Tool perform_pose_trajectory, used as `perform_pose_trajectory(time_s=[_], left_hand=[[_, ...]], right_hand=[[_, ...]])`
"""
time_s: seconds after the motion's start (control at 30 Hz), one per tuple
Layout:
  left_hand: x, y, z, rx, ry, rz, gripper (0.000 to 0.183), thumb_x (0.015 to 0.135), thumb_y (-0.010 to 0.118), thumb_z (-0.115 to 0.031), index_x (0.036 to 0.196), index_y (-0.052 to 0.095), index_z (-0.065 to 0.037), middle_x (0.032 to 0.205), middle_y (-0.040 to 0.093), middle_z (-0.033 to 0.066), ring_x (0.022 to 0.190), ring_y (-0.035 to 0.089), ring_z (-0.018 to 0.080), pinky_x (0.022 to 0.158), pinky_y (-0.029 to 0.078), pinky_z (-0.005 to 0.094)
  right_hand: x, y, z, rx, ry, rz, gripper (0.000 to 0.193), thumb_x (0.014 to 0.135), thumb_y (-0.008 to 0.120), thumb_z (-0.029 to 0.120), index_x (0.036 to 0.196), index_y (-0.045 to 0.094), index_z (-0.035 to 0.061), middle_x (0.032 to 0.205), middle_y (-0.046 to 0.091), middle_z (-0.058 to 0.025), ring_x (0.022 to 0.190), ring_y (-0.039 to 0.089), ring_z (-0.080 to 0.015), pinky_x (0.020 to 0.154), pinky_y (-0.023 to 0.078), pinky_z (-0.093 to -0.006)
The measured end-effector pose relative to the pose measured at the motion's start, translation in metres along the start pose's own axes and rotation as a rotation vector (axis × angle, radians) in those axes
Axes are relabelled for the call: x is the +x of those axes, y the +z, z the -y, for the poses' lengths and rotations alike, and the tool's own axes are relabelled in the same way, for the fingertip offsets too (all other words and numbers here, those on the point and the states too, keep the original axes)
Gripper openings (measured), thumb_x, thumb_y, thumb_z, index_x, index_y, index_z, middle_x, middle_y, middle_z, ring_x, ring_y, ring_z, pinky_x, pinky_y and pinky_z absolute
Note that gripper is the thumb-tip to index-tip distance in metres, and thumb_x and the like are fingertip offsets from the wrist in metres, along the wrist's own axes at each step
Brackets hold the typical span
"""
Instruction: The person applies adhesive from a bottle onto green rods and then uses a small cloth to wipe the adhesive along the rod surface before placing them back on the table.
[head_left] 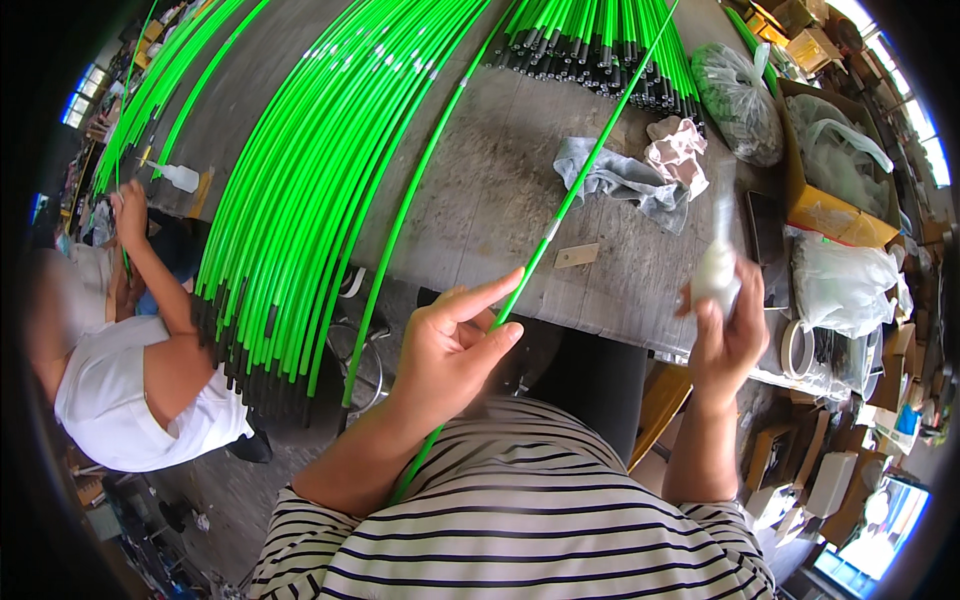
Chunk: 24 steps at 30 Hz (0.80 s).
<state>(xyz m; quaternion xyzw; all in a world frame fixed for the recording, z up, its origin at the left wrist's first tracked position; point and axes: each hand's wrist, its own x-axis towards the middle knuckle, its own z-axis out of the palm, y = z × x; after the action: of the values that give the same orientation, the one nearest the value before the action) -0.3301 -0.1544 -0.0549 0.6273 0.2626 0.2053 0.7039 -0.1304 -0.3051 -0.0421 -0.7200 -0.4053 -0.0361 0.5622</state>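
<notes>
My left hand (445, 350) pinches a long thin green rod (592, 165) between thumb and fingers. The rod slants from beside my waist up over the table, with a short whitish band (551, 230) just beyond my fingertips. In my right hand (728, 335), above the table's near right edge, is a small white squeeze bottle (716, 275), blurred by motion and apart from the rod. Left of my left hand lies a single green rod (405, 210). Beside it a wide row of green rods (310, 180) with black ends overhangs the near edge.
Another bundle of black-ended rods (600, 50) lies at the back. A grey cloth (625, 185), a pinkish cloth (678, 155) and a small tag (577, 256) rest on the table (480, 180). Bags and a yellow carton (845, 225) stand right. A co-worker (130, 400) sits left near a white bottle (180, 178).
</notes>
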Motion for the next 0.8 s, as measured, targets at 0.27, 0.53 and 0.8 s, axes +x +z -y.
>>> perform_pose_trajectory(time_s=[0.27, 0.53, 0.8], left_hand=[[0.002, -0.001, 0.002, -0.033, 0.04, -0.005, 0.044, 0.077, 0.059, 0.007, 0.119, 0.051, -0.004, 0.073, 0.042, -0.0018, 0.044, 0.037, 0.0001, 0.036, 0.03, 0.0152], [0.001, -0.001, -0.001, 0.035, 0.03, -0.058, 0.043, 0.074, 0.064, 0.003, 0.115, 0.056, -0.009, 0.067, 0.037, -0.0055, 0.053, 0.031, 0.0004, 0.047, 0.028, 0.0163], [-0.001, -0.002, -0.001, 0.062, 0.04, -0.062, 0.045, 0.073, 0.064, 0.003, 0.115, 0.056, -0.009, 0.066, 0.036, -0.006, 0.053, 0.031, 0.0004, 0.047, 0.028, 0.0169]], right_hand=[[-0.02, -0.005, 0.022, 0.027, -0.085, 0.011, 0.039, 0.057, 0.082, 0.017, 0.085, 0.062, -0.0009, 0.074, 0.058, -0.008, 0.07, 0.054, -0.0167, 0.062, 0.043, -0.0258], [-0.019, 0.0, 0.031, -0.045, -0.16, 0.061, 0.043, 0.054, 0.083, 0.021, 0.085, 0.063, -0.0016, 0.072, 0.059, -0.0072, 0.067, 0.053, -0.0169, 0.059, 0.043, -0.0252], [-0.017, 0.002, 0.033, -0.089, -0.215, 0.071, 0.044, 0.054, 0.082, 0.024, 0.084, 0.063, -0.0014, 0.072, 0.061, -0.0074, 0.066, 0.053, -0.0173, 0.057, 0.044, -0.0251]])
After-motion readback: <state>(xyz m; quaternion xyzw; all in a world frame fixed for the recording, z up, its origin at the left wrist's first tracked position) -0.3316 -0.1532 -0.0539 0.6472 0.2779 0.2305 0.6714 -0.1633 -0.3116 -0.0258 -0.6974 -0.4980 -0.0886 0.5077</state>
